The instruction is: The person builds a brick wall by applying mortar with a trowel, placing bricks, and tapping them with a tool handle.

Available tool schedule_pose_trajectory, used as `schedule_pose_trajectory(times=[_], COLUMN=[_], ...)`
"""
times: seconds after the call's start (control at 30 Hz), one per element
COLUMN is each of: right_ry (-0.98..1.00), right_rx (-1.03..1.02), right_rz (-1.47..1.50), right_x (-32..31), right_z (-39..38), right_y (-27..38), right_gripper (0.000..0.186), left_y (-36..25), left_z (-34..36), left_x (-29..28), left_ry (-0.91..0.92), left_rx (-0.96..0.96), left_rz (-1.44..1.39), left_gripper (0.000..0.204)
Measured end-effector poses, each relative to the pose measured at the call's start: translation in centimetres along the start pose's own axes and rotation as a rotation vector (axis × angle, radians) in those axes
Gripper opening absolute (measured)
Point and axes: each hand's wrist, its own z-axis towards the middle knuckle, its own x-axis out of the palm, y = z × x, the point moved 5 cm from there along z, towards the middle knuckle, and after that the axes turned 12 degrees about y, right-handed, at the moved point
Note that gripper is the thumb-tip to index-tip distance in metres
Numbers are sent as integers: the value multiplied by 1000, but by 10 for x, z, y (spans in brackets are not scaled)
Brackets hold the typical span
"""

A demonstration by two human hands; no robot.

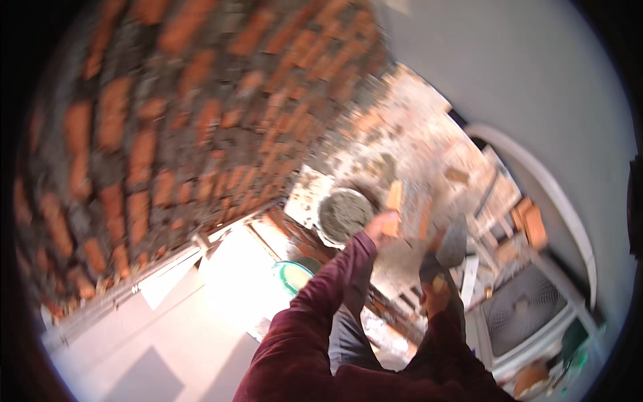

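Holding a pale-orange brick [395, 197] in the left hand [382, 228], with the fingers closed around its near end and the far end left bare. Keeping it raised in front of the body, beside a white bucket [326, 240] of grey mortar [345, 214]. Gripping a trowel [453, 242] in the right hand [437, 299], with the fingers wrapped around its pale handle. Pointing its grey blade away from the body, well apart from the bucket. Too blurred to tell of any mortar on the blade.

Wearing maroon sleeves [328, 285] and grey trousers [348, 338]. Leaning over a pale, stained surface [408, 127], with a loose brick piece [457, 175] on it beyond the trowel. Visible nearer the body, left of the left forearm: a green-rimmed tub [278, 276], partly washed out by bright light.

Seen along the left: a brick wall [140, 154] with rough grey joints, smeared by motion blur. Seen on the right: a smooth grey wall [549, 87], a curved white pipe [569, 201], a small pile of bricks [534, 226] and, nearer the body, a boxy unit with a round grille [526, 305].
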Motion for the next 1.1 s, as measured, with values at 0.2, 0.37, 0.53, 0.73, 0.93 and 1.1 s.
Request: schedule_pose_trajectory(times=[0.2, 0.37, 0.53, 0.73, 0.93, 1.1], right_ry=[549, 771, 638, 662, 593, 426], right_rx=[-37, -237, -334, -350, -295, -298], right_rz=[-494, -928, -1206, -977, -1083, -1191], right_x=[49, 64, 149, 216, 220, 219], right_z=[-36, -81, -120, -144, -163, -186], right_y=[143, 262, 365, 350, 329, 319], right_gripper=[34, 22, 21, 29, 27, 26], left_y=[-140, -149, -215, -278, -287, -292], left_z=[-251, -466, -597, -685, -714, -718], left_x=[202, 321, 369, 384, 373, 369], left_ry=[347, 589, 529, 640, 539, 498], left_rx=[690, 1441, 1992, 2143, 2188, 2155], left_rz=[-1, 8, 199, 131, 182, 160], left_gripper=[74, 74, 63, 57, 59, 55])
